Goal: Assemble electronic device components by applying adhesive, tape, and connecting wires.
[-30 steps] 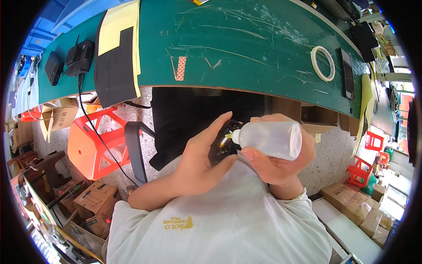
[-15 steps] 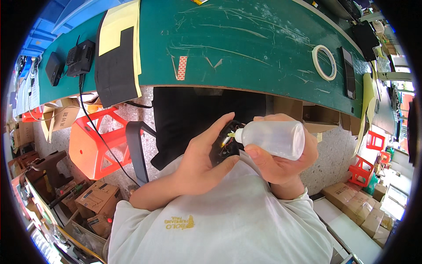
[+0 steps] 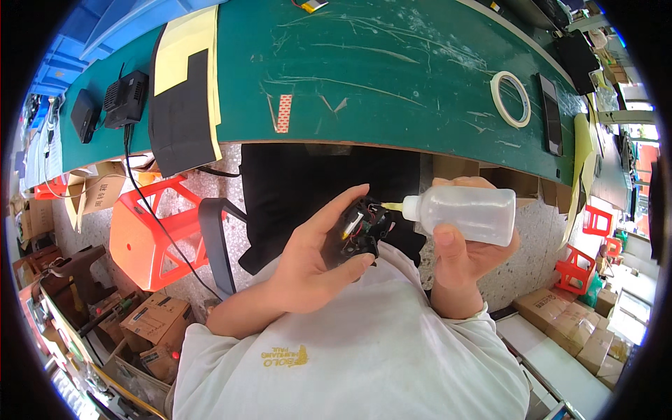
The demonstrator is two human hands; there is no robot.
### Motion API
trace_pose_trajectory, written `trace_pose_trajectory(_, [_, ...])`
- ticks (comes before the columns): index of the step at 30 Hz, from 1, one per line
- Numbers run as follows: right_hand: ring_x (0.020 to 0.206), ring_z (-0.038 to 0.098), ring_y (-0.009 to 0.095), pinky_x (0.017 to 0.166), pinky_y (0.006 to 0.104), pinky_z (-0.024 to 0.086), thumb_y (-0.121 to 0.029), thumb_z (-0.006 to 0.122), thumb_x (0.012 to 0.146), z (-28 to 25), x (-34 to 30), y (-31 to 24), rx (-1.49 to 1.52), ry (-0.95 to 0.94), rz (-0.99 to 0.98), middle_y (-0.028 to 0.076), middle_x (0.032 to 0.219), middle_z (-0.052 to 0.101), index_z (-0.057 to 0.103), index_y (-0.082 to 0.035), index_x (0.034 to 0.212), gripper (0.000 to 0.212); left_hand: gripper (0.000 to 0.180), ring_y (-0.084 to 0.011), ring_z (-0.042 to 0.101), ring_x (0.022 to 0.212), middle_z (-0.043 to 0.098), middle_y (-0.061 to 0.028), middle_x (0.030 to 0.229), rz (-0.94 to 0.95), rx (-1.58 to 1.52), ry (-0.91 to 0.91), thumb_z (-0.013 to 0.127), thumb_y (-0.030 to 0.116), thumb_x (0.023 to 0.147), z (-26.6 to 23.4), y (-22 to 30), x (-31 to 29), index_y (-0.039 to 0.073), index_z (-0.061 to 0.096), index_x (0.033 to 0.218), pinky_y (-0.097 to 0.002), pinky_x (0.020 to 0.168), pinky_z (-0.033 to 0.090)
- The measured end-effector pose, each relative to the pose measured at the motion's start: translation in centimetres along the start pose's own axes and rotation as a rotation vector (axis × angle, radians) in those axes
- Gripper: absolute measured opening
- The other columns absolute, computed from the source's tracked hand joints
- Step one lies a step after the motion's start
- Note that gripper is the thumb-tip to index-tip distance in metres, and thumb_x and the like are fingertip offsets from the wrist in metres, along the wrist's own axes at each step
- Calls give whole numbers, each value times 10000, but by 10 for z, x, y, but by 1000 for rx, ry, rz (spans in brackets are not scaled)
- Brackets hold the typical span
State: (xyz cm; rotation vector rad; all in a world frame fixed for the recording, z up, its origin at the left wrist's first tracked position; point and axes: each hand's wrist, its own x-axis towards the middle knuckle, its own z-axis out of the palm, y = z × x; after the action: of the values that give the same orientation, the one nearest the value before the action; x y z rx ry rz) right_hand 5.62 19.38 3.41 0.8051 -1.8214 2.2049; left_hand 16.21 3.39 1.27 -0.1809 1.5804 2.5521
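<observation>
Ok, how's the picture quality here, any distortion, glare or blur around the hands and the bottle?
Head view: strong fisheye, so the green table edge bows and a black rim frames the picture. Lighting is even daylight, with no harsh shadows. The translucent squeeze bottle in the right hand shows only soft sheen. The left hand and its small black device are sharp; detail smears toward the rim.

The small black device is open, so coloured wires and small parts show inside it. It sits tilted in the left hand, near the centre of the view, in front of the white shirt. The squeeze bottle is translucent plastic and lies almost horizontal at 3 o'clock from the device, in the right hand. Its thin pale nozzle points toward 9 o'clock and its tip reaches the open top of the device.
</observation>
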Motion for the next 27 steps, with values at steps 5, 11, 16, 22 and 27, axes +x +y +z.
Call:
trace_pose_trajectory(5, [759,685,188,671,284,553,-41,828,684,1,0,1,-61,-29,30,184,901,700,644,121,982,386,735,-171,587,1113,571,-115,1219,9,-22,-41,619,-67,847,2,3,0,-23,261,1486,-300,979,453])
trace_pose_trajectory(11, [763,686,180,679,278,553,-39,828,675,-3,0,-1,-74,-72,46,178,893,700,646,115,970,379,733,-176,589,1116,566,-120,1229,-19,-11,-32,614,-66,846,1,4,-1,-22,259,1486,-317,993,456])
trace_pose_trajectory(16, [763,686,183,686,282,555,-44,826,681,-3,0,2,-68,-60,40,177,891,700,648,116,974,378,732,-182,589,1118,562,-122,1236,-29,-46,-22,611,-66,846,2,7,-1,-22,259,1486,-318,993,457])
trace_pose_trajectory(22, [767,684,188,693,289,555,-57,832,685,-2,-1,3,-44,-26,45,178,888,700,642,120,989,400,737,-187,586,1124,558,-128,1250,-24,-18,-46,620,-50,842,0,9,-2,-19,263,1486,-316,992,451])
trace_pose_trajectory(27, [770,688,215,677,293,556,-99,812,714,-1,-4,-6,70,103,76,217,904,690,638,123,965,378,742,-207,587,1148,553,-142,1273,-17,-43,-28,625,-43,836,0,10,-3,-14,266,1485,-326,993,453])
